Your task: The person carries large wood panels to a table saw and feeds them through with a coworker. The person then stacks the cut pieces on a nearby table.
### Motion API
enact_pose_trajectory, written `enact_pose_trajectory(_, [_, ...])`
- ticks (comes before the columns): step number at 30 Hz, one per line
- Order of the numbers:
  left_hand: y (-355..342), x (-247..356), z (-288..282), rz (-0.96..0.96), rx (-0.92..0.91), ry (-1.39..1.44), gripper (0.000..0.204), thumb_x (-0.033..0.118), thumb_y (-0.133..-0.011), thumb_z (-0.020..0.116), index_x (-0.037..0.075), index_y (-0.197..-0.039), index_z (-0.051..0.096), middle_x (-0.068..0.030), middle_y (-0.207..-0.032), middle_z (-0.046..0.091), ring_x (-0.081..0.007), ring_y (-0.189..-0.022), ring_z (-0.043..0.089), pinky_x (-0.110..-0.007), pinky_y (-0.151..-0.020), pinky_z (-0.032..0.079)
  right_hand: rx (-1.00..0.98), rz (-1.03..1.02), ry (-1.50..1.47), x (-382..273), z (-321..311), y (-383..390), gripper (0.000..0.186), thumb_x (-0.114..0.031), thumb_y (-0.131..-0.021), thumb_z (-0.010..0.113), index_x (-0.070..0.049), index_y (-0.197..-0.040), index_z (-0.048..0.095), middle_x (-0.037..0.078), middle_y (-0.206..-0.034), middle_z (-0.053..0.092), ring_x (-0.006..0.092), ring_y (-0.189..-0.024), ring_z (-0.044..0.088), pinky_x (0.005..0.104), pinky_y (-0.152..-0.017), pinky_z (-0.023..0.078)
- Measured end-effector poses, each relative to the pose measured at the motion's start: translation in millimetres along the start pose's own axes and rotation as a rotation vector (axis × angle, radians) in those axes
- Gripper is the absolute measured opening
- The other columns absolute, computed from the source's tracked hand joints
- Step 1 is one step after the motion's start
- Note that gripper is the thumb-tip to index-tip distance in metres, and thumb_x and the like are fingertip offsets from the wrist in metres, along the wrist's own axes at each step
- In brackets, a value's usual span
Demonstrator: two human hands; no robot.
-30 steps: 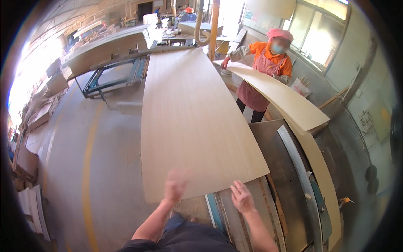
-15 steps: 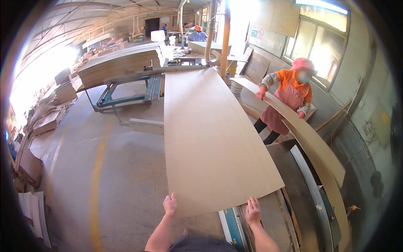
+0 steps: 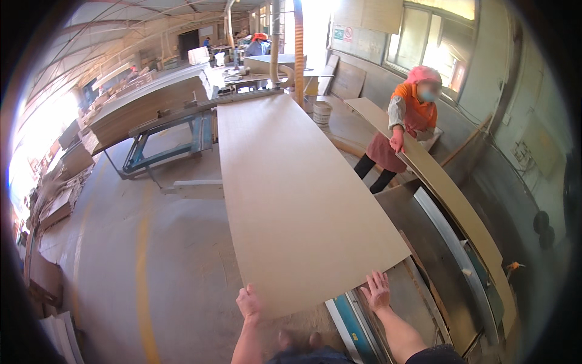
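Left hand point(image 3: 248, 302) grips the near corner of a long board point(image 3: 303, 206) stretching ahead, likely supporting its overhang beside the bench point(image 3: 413, 309), while the right hand point(image 3: 377, 291), fingers spread, touches the near edge, apparently steadying it.

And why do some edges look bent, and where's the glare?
Head view: the fisheye lens seems to bow the metal strip, and the corners go black; head view: daylight washes out part of the window; head view: the board, left hand and right hand look fairly clear.
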State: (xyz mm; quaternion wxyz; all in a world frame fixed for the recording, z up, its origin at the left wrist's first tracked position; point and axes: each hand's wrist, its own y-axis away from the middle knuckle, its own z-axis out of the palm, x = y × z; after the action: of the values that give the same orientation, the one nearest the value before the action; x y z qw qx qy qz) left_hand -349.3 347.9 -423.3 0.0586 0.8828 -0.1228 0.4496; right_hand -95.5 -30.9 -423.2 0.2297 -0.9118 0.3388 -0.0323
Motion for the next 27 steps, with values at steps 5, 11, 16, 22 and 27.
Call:
enact_pose_trajectory(5, [-6, -15, -31, 0.023, -0.023, -0.063, 0.055, 0.043, -0.104, 0.055, -0.004, -0.074, 0.050, -0.0298, -0.072, 0.058, -0.0465, -0.066, 0.054, -0.052, -0.061, 0.044, -0.018, 0.024, -0.068, 6, 0, 3, 0.069, -0.061, -0.088, 0.066, -0.006, -0.129, 0.065, 0.021, -0.145, 0.054, 0.0429, -0.135, 0.048, 0.0550, -0.116, 0.036])
enact_pose_trajectory(11, [5, -15, -62, 0.067, -0.027, -0.047, 0.052, 0.039, -0.104, 0.057, -0.004, -0.075, 0.051, -0.0287, -0.070, 0.059, -0.0463, -0.064, 0.056, -0.052, -0.060, 0.045, -0.020, 0.008, -0.156, 13, -3, 15, 0.086, -0.076, -0.080, 0.062, -0.003, -0.125, 0.066, 0.022, -0.143, 0.055, 0.0421, -0.136, 0.048, 0.0544, -0.115, 0.036])
enact_pose_trajectory(16, [26, -10, -73, 0.116, 0.016, -0.079, 0.054, 0.042, -0.104, 0.056, -0.004, -0.075, 0.053, -0.0292, -0.072, 0.059, -0.0465, -0.065, 0.056, -0.052, -0.061, 0.045, -0.024, 0.029, -0.225, 21, -10, 24, 0.091, -0.080, -0.076, 0.062, -0.002, -0.121, 0.069, 0.023, -0.139, 0.058, 0.0417, -0.135, 0.049, 0.0535, -0.115, 0.037])
enact_pose_trajectory(22, [72, -13, -73, 0.123, 0.054, -0.099, 0.053, 0.041, -0.103, 0.056, -0.003, -0.074, 0.054, -0.0298, -0.072, 0.059, -0.0486, -0.068, 0.057, -0.053, -0.062, 0.045, 0.000, 0.014, -0.263, 40, -19, 48, 0.086, -0.078, -0.074, 0.066, -0.001, -0.113, 0.074, 0.022, -0.138, 0.060, 0.0409, -0.134, 0.050, 0.0526, -0.114, 0.039])
enact_pose_trajectory(27, [103, -28, -73, 0.137, 0.088, -0.165, 0.049, 0.037, -0.103, 0.056, -0.004, -0.075, 0.056, -0.0291, -0.074, 0.061, -0.0491, -0.071, 0.059, -0.053, -0.064, 0.045, 0.020, 0.023, -0.342, 50, -23, 70, 0.082, -0.072, -0.072, 0.072, 0.000, -0.111, 0.075, 0.020, -0.137, 0.061, 0.0394, -0.134, 0.050, 0.0513, -0.114, 0.040])
